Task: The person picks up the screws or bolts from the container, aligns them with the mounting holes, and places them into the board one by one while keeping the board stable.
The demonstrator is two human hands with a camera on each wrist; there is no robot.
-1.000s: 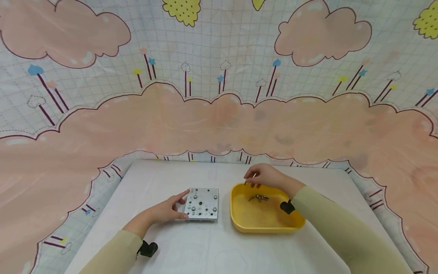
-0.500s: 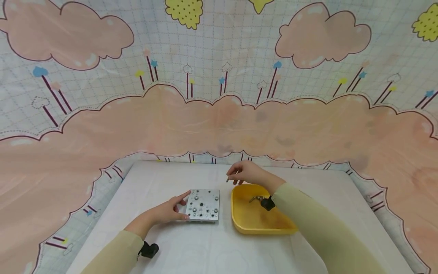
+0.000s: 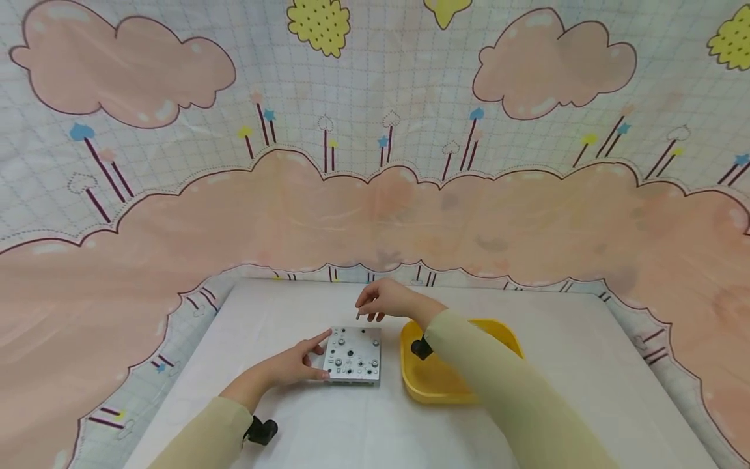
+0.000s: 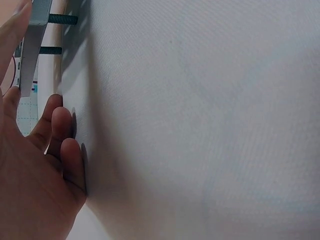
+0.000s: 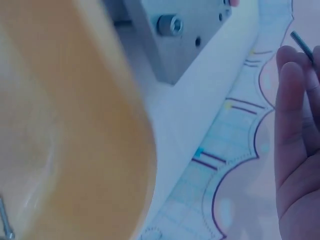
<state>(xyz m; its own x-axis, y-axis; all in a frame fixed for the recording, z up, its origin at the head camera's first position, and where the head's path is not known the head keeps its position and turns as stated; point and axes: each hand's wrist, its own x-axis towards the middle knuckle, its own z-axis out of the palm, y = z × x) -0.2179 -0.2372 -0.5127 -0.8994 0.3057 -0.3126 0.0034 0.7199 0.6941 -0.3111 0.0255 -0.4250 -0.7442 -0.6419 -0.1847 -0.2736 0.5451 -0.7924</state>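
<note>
A silver metal plate (image 3: 366,345) with holes and several socket-head screws lies left of the middle of the white table. My left hand (image 3: 291,366) holds it by the left edge, thumb at the near corner and index finger at the far one. Threaded screw ends (image 4: 62,19) stick out beneath the plate in the left wrist view. Beyond the plate's far right corner, my right hand (image 3: 388,299) pinches a small screw (image 5: 300,44) between thumb and fingers, its threaded end pointing out. The screw is clear of the plate.
A yellow plastic bin (image 3: 430,395) stands right of the plate, partly covered by the right forearm. Inside it a loose screw (image 5: 6,222) shows in the right wrist view. A patterned cloth (image 3: 375,221) hangs behind the white table (image 3: 351,430).
My right hand has moved left from above the yellow bin to beyond the plate, carrying the screw. My left hand keeps its hold on the plate. The head view has shifted slightly.
</note>
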